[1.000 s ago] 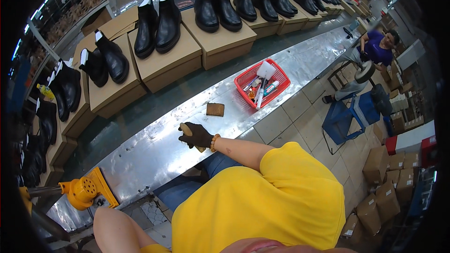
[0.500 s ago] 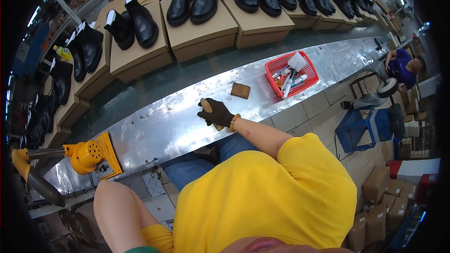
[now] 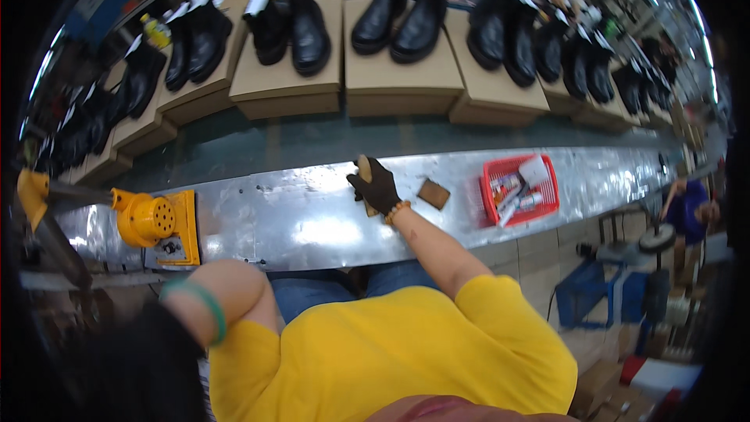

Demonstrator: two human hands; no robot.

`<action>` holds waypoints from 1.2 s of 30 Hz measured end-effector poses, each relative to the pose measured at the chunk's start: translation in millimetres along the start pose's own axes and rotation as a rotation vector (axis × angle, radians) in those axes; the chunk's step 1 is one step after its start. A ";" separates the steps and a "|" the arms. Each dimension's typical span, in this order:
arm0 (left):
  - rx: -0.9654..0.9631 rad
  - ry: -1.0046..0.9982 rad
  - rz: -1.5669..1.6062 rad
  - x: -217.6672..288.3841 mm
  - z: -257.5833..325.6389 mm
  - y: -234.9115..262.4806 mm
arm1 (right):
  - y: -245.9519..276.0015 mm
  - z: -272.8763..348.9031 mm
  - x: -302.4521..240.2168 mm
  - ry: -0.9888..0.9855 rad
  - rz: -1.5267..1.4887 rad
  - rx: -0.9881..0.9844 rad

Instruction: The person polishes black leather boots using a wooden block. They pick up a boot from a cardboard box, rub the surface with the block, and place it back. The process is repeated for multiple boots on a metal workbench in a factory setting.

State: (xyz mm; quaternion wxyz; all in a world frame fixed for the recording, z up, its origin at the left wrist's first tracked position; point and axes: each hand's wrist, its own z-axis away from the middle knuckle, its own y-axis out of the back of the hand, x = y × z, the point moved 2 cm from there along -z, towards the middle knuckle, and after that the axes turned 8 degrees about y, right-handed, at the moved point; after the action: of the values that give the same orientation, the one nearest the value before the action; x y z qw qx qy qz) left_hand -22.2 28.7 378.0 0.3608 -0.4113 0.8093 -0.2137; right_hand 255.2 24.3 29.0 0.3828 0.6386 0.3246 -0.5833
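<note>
My right hand (image 3: pixel 379 187), in a dark brown glove with a beaded bracelet at the wrist, is closed around a tan, rounded piece (image 3: pixel 364 169) over the metal table (image 3: pixel 312 230). Its exact kind is hard to make out. Another tan edge shows under the palm; whether it belongs to the same piece, I cannot tell. Just right of that hand lies a flat brown block (image 3: pixel 433 194). My left hand (image 3: pixel 141 359) is a dark, gloved blur close to the camera at the lower left, past a green wristband (image 3: pixel 205 305). Its fingers cannot be made out.
A red basket (image 3: pixel 486 187) with tubes and small items stands on the table's right. A yellow metal device (image 3: pixel 156 223) sits at its left end. Beyond, black boots (image 3: pixel 308 27) stand on cardboard boxes (image 3: pixel 402 82). Other people are at the far right and back.
The view has turned, shifting the table and boots. My left arm has come up, bringing the green wristband and dark glove into sight. My right hand still grips the tan piece.
</note>
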 end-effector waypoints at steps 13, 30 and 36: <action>-0.557 1.514 -1.108 -291.5 271.9 179.2 | 1.9 1.2 -1.5 0.032 0.018 0.003; 0.621 1.517 -0.353 -190.2 239.0 300.5 | -2.4 -2.8 4.3 0.061 0.034 -0.007; 0.692 1.601 -0.180 -41.6 168.7 262.3 | -4.3 -2.9 6.9 0.085 -0.003 -0.003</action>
State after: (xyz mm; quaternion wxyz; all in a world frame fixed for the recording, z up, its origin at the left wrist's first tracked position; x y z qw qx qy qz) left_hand -11.5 204.2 117.0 -0.2292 -0.0674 0.6736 -0.6994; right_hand 253.7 28.6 21.7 0.3686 0.6618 0.3423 -0.5558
